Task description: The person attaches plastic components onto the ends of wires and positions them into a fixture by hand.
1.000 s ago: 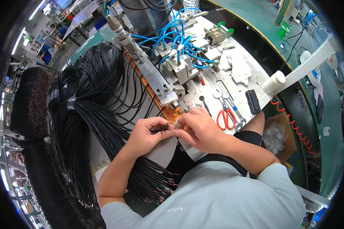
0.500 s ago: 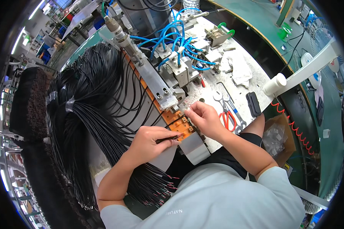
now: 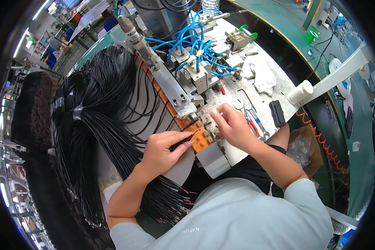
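My left hand [image 3: 164, 152] is closed in a pinch on a black cable [image 3: 183, 142]. The cable's thin stripped end, with a reddish tip, sticks out over the orange fixture strip [image 3: 201, 138]. My right hand [image 3: 236, 130] hovers just right of the strip, its thumb and forefinger drawn together; whether anything small is between them is too fine to see. Above both hands, the grey metal arm of the machine [image 3: 168, 85] ends over the strip. Several black cables run from the strip's upper left side into the large pile.
A big bundle of black cables [image 3: 100, 121] covers the left. Blue air tubes [image 3: 183, 37] crowd the machine behind. On the white tabletop lie pliers [image 3: 251, 125], a wrench [image 3: 260, 127], a black holder [image 3: 277, 113] and a white cloth [image 3: 262, 77]. A cardboard box [image 3: 312, 150] stands at right.
My right hand has moved right and slightly up, away from the strip. My left hand has shifted slightly, and the cable end in it now points up over the strip.
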A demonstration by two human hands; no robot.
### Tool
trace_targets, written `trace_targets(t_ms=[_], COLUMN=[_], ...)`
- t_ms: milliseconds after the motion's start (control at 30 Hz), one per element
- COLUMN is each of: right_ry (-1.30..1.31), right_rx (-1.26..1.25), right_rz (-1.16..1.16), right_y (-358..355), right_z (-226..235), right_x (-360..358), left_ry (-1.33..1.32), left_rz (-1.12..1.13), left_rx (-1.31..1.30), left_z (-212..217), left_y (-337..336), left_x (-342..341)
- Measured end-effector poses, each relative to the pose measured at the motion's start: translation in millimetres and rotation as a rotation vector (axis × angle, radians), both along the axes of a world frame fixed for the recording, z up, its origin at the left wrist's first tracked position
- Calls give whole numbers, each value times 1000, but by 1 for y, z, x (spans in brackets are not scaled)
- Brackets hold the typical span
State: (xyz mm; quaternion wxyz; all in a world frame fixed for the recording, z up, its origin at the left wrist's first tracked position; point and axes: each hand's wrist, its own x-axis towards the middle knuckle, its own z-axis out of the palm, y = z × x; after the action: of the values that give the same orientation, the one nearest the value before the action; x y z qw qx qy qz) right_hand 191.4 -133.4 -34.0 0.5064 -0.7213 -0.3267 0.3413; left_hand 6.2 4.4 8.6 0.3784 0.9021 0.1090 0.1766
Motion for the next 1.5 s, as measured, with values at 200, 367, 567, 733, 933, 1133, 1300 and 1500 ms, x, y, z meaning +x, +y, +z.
trace_targets(t_ms=[200,367,567,733,933,1133,1300,1500], right_ry=[-785,-617,-223,-444,-406,-387,-235,-722], right_rx=[451,430,334,414,358,324,315,416], right_rz=[132,109,152,132,184,278,356,278], right_y=[-21,-13,-18,-12,-17,-18,-17,-9], right_z=[11,8,17,16,14,20,20,18], right_x=[-41,-43,-52,-52,-43,-36,-31,-36], left_ry=[166,109,46,49,92,152,158,129], left_rz=[58,101,137,139,63,-9,14,61], left_rx=[-573,-453,-255,-261,-292,-274,-759,-472], left_z=[6,2,4,5,6,9,6,3], left_y=[1,-6,-4,-4,-4,0,5,-2], left_x=[1,1,-2,-3,-1,-3,-6,-7])
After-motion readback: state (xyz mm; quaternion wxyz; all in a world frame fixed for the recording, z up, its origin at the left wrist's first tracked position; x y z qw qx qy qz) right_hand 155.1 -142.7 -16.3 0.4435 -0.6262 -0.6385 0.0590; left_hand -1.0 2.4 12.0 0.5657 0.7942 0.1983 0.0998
